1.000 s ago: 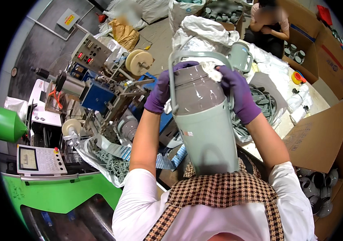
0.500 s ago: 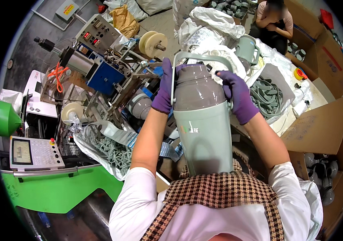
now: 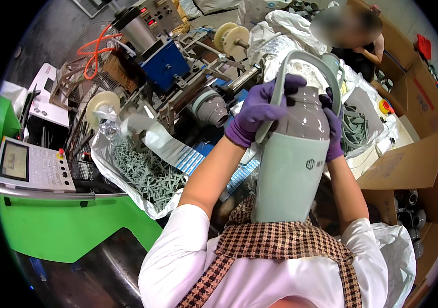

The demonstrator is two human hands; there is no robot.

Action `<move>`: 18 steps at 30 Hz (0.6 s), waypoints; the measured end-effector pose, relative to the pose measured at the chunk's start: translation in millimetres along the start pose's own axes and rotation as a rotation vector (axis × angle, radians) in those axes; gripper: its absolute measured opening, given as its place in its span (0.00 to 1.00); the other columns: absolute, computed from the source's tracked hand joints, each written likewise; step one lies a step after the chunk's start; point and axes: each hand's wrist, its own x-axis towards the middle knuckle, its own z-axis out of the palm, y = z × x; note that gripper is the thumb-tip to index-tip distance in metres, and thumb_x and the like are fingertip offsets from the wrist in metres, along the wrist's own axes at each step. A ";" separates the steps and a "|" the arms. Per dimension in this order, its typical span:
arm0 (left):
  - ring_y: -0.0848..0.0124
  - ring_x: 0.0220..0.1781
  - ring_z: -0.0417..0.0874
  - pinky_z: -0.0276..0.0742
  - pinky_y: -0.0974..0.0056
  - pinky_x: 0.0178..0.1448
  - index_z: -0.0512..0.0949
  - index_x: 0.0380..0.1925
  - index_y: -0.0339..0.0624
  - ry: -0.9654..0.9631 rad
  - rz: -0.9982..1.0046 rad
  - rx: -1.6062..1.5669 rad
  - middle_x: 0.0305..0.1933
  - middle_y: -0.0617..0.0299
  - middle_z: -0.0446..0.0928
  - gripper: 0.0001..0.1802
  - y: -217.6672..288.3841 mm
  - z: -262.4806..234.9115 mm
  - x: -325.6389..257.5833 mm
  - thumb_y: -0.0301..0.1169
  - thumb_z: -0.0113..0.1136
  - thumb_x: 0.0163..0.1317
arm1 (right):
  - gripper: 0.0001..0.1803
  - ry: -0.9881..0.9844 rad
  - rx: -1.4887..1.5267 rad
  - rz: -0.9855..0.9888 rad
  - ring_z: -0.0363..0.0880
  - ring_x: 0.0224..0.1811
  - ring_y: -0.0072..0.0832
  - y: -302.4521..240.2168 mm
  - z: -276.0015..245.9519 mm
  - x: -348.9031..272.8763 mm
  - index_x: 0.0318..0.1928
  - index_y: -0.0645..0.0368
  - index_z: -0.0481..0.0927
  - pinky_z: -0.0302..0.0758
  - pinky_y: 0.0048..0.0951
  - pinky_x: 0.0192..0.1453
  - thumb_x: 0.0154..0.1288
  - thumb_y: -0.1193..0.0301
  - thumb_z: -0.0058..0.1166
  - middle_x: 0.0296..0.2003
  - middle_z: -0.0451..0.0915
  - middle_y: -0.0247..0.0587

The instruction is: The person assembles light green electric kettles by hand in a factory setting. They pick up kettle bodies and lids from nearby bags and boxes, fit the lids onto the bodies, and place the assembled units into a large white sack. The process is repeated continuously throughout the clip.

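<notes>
A pale green thermos flask [image 3: 292, 177] with a grey-brown shoulder leans against my checked apron, its neck pointing away from me. Its pale green carrying handle [image 3: 309, 53] arches up over the neck. My purple-gloved left hand [image 3: 262, 107] is closed round the handle's left side, fingers reaching to the neck. On the other side, my gloved right hand [image 3: 334, 126] grips the shoulder by the handle's right end; part of its fingers is hidden behind the flask. Left of my hands, a similar grey-brown and green flask top [image 3: 212, 109] lies on its side in the machine.
A white bag of green strips [image 3: 144, 172] and a control panel [image 3: 34, 167] stand left. Beyond is a machine with a blue block [image 3: 167, 65]. At right are a table with handle straps [image 3: 354, 127] and an open carton [image 3: 401, 161]. A person [image 3: 363, 51] sits at the far right.
The flask has turned about its length, bringing a different mark round, and shifted right in view. My left hand has moved onto the handle and neck. The view has swung slightly.
</notes>
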 end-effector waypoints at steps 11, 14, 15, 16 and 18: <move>0.65 0.55 0.78 0.71 0.61 0.65 0.79 0.45 0.30 0.071 0.288 0.301 0.49 0.55 0.79 0.18 -4.4 29.5 -21.5 0.29 0.57 0.55 | 0.44 -0.112 0.447 0.178 0.57 0.76 0.36 -84.0 2.0 -11.8 0.73 0.62 0.58 0.51 0.39 0.79 0.70 0.43 0.45 0.72 0.61 0.46; 0.65 0.48 0.81 0.76 0.55 0.58 0.83 0.38 0.42 -0.140 0.959 0.750 0.44 0.60 0.80 0.12 13.0 41.3 -18.3 0.31 0.62 0.53 | 0.37 -0.131 -0.266 -0.134 0.63 0.71 0.41 -131.5 -21.3 -11.3 0.64 0.57 0.69 0.55 0.44 0.76 0.59 0.50 0.61 0.64 0.68 0.44; 0.66 0.47 0.81 0.78 0.53 0.56 0.85 0.36 0.47 -0.210 1.176 0.826 0.43 0.63 0.80 0.10 16.7 48.2 -17.6 0.33 0.65 0.52 | 0.28 -0.152 -0.373 -0.428 0.68 0.66 0.45 -142.8 -35.6 -12.2 0.56 0.53 0.77 0.58 0.49 0.74 0.56 0.56 0.64 0.57 0.75 0.40; 0.67 0.45 0.81 0.78 0.54 0.55 0.85 0.35 0.48 -0.307 1.313 0.931 0.42 0.64 0.81 0.09 25.5 55.0 -22.8 0.32 0.64 0.53 | 0.20 -0.180 -0.408 -0.663 0.71 0.61 0.46 -158.9 -31.1 -7.6 0.49 0.51 0.78 0.60 0.53 0.72 0.58 0.60 0.63 0.51 0.76 0.38; 0.68 0.41 0.81 0.78 0.56 0.53 0.85 0.33 0.49 -0.412 1.309 1.102 0.39 0.66 0.81 0.06 46.0 72.7 -38.7 0.31 0.62 0.55 | 0.13 -0.137 -0.409 -0.870 0.73 0.56 0.45 -187.2 -22.4 -4.3 0.44 0.52 0.77 0.62 0.55 0.72 0.61 0.65 0.61 0.44 0.75 0.36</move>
